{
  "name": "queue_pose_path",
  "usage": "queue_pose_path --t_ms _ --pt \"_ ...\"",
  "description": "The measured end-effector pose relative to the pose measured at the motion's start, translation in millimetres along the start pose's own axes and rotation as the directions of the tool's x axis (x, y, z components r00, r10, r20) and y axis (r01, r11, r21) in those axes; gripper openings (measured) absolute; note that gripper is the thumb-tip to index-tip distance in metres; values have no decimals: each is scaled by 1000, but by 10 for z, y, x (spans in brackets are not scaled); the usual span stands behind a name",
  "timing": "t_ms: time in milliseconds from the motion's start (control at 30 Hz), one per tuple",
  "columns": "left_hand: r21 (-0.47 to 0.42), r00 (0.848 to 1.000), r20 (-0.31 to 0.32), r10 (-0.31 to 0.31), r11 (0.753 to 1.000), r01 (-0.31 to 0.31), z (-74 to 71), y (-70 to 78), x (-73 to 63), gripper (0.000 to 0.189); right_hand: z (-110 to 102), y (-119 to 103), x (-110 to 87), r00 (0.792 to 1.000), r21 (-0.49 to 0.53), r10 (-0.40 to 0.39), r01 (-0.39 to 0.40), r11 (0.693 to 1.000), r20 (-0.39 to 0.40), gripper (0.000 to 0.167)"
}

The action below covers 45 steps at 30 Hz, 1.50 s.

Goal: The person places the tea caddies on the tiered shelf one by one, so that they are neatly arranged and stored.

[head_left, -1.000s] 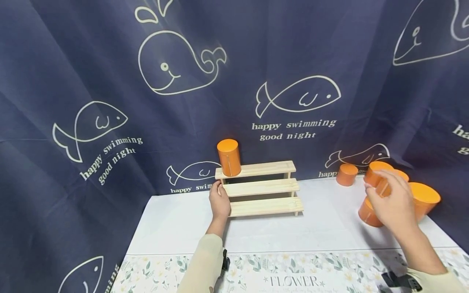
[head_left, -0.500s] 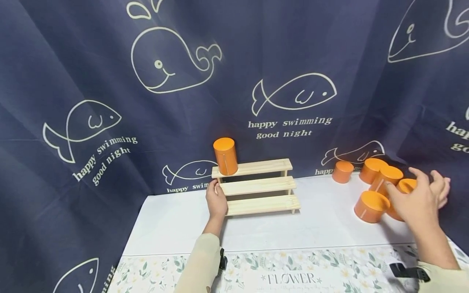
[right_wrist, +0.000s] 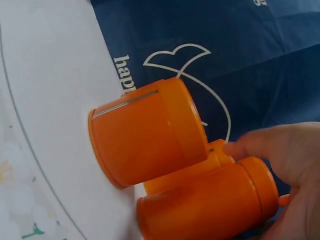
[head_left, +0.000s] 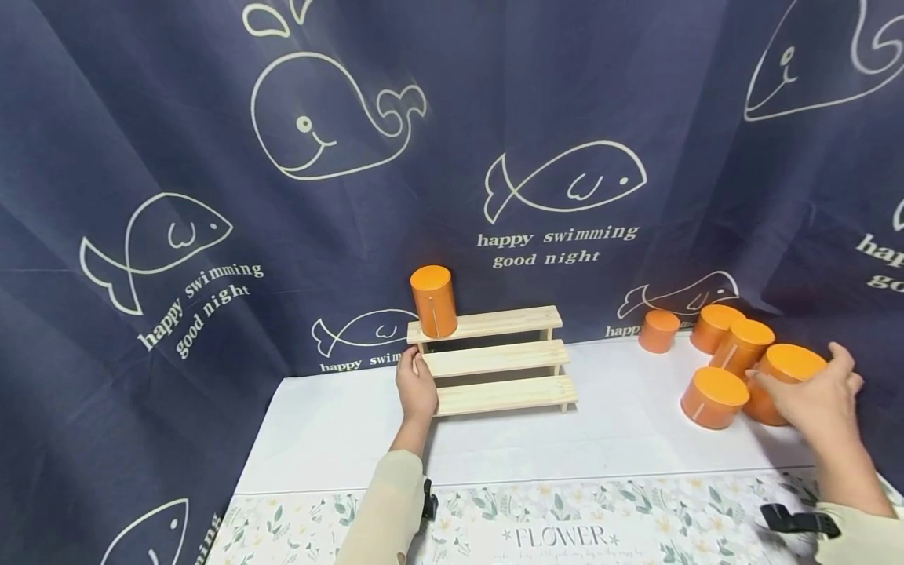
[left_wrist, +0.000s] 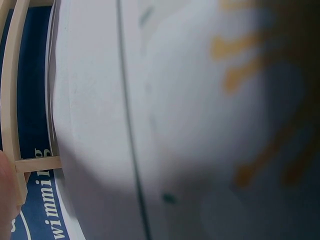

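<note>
In the head view my left hand [head_left: 417, 387] holds the left end of a three-tier wooden display stand [head_left: 500, 361]; in the left wrist view, part of that hand [left_wrist: 7, 192] lies against the stand's end [left_wrist: 11, 100]. One tall orange canister [head_left: 434, 302] is upright on the top tier, at the left. Over at the right, my right hand [head_left: 819, 404] reaches round the large orange canister [head_left: 784, 377], thumb on its left and fingers on its right. The right wrist view shows the thumb by its lid; the fingers are mostly hidden behind it.
Beside the large canister stand a short wide orange canister [head_left: 713, 399], a taller one [head_left: 740, 348], another behind [head_left: 713, 329] and a small one [head_left: 658, 331]. The dark blue curtain [head_left: 565, 94] hangs behind the white table [head_left: 607, 439], whose front strip is floral.
My right hand has moved right and down, from above the canisters to round the large one. My left hand stays at the stand. The head view has shifted slightly.
</note>
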<state>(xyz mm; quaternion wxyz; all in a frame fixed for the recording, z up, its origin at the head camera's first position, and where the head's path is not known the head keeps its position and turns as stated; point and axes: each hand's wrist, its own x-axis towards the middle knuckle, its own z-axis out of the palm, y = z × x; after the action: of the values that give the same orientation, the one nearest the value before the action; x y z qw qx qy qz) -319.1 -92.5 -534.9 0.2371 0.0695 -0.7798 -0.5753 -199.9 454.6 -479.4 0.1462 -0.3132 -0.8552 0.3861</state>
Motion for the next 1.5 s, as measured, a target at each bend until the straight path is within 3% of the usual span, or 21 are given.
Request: queue_pose_path --t_ms 200,433,600,733,900,1200,1367,1500 --pt "8 1000 -10 -1 1000 1 -3 -13 -4 33 30 27 16 997 51 17 -14 999 -74 103" --pt "16 999 -44 13 1000 -13 -16 -6 9 30 13 -53 12 988 121 -10 28 992 -153 100" --pt "11 999 -34 4 1000 -3 -20 12 10 31 -20 -160 -65 969 157 -23 63 986 -246 94" --pt "13 1000 -25 -1 1000 1 -17 20 12 31 -37 -218 -123 937 171 -77 142 975 -340 90" --pt "10 1000 -20 -6 1000 6 -20 21 19 32 -32 -271 -176 885 177 -168 267 947 -434 88" --pt "10 1000 -11 -20 1000 20 -28 13 8 32 -33 -376 -261 827 251 -208 382 889 -523 78" --pt "6 1000 -10 -10 1000 10 -14 8 15 32 7 -403 -262 819 355 -136 384 853 -557 57" --pt "11 1000 -10 -10 1000 10 -4 9 8 32 49 -424 -278 844 469 -80 372 801 -531 47"
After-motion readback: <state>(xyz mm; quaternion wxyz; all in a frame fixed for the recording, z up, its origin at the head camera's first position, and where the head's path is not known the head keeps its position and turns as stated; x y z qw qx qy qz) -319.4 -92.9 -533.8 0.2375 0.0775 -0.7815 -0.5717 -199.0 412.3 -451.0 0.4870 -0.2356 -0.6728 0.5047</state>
